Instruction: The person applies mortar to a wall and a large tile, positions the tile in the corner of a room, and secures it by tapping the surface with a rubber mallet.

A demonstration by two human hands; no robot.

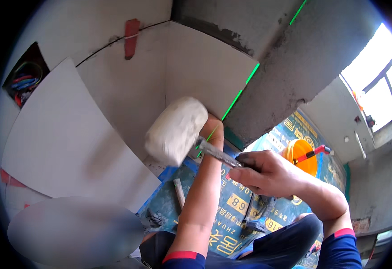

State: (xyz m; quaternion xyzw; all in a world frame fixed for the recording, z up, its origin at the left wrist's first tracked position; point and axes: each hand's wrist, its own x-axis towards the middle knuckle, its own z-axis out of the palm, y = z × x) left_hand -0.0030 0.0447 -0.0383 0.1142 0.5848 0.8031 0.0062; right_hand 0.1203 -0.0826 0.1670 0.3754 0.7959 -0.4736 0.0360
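A white rubber mallet [178, 130] is raised in front of the pale wall tiles. My right hand [270, 172] is closed around its dark, dirty handle. My left arm reaches forward to the lower right edge of a pale tile [211, 62]; the mallet head covers most of my left hand [214, 126], so its fingers are hidden. A bright green laser line [232, 104] runs along that tile edge and over my left wrist. A large curved-looking pale tile panel [75, 139] stands at left.
A yellow-orange bucket [300, 150] holds a tool with a red and black handle [312, 154]. Printed blue-green sheeting [225, 210] covers the floor, with a pale stick [179, 192] on it. Wires show in a wall opening [25, 80]; a red strip [132, 40] crosses a tile seam. Rough grey wall rises right.
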